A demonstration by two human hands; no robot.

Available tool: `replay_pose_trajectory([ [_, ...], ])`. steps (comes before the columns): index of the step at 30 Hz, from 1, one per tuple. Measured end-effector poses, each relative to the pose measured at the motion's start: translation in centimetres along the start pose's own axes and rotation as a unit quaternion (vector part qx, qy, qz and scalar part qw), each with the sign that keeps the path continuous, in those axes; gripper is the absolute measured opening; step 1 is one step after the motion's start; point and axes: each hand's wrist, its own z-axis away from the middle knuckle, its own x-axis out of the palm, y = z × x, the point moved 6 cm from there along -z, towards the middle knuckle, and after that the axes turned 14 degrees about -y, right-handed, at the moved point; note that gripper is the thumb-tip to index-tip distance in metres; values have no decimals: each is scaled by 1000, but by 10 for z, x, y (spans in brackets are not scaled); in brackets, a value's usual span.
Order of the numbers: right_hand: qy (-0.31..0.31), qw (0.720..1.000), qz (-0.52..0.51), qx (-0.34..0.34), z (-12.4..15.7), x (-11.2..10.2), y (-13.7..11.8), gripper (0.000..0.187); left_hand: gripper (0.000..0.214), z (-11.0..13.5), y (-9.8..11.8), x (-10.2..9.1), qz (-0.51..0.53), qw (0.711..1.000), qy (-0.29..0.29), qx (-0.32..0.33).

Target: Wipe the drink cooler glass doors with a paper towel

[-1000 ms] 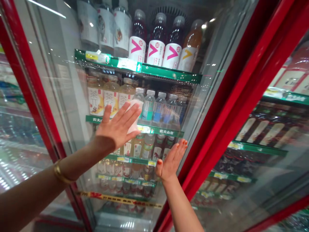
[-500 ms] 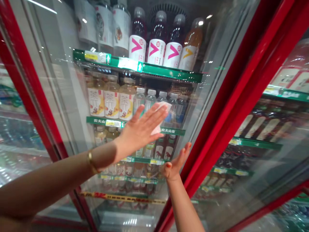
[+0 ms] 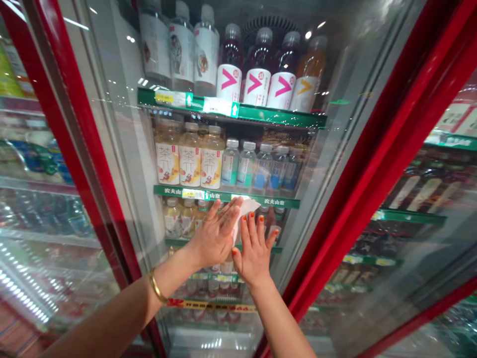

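My left hand point(image 3: 218, 233), a gold bangle at its wrist, has a crumpled white tissue point(image 3: 249, 206) under its stretched fingers. The tissue lies at the glass door point(image 3: 320, 199) of a drinks fridge and sticks out past the fingertips on the right. Close beside it my right hand point(image 3: 256, 246), with orange nails, has its fingers spread flat toward the glass. Its fingertips reach the tissue's lower right edge; whether they press on it I cannot tell. Part of the tissue is hidden behind my left hand.
Behind the glass, green-edged shelves point(image 3: 261, 113) carry several rows of bottled drinks point(image 3: 210, 164). A thick red door frame point(image 3: 357, 171) slants along the right, and another red frame point(image 3: 84, 129) runs down the left. Further stocked fridges stand on both sides.
My left hand has moved down with the tissue. My right hand has come left from near the red frame to beside it, its fingers now spread. The view has shifted slightly.
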Motion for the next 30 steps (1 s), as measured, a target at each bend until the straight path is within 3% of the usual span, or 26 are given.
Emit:
replay_pose_trajectory([
  [4,55,995,42,69,-7,-10,-6,76,89,11,-4,-3,93,993,55,-48],
  [7,108,992,52,41,-20,-12,-17,76,87,22,-10,-6,132,984,91,-73],
  [10,54,997,41,-38,-36,-2,-22,75,87,28,-19,-17,90,987,119,-64],
  [12,2,998,38,-48,-37,4,-14,78,86,30,-28,-26,27,989,125,-71],
  [14,-23,999,42,2,-29,5,3,80,83,31,-42,-31,-27,987,117,-108],
  [17,0,991,53,121,-3,7,13,90,82,34,-58,-30,-67,981,107,-147],
  [19,29,985,66,156,7,12,-6,92,82,34,-62,-25,-80,981,107,-143],
  [23,13,993,79,89,-19,27,-51,85,81,34,-62,-20,-87,981,104,-137],
  [25,10,992,77,95,-37,22,-36,88,81,34,-61,-22,-92,981,108,-131],
  [27,27,987,70,142,-38,11,-1,88,82,33,-60,-24,-96,981,110,-124],
  [30,50,974,53,217,-7,5,32,84,84,32,-59,-24,-98,981,110,-124],
])
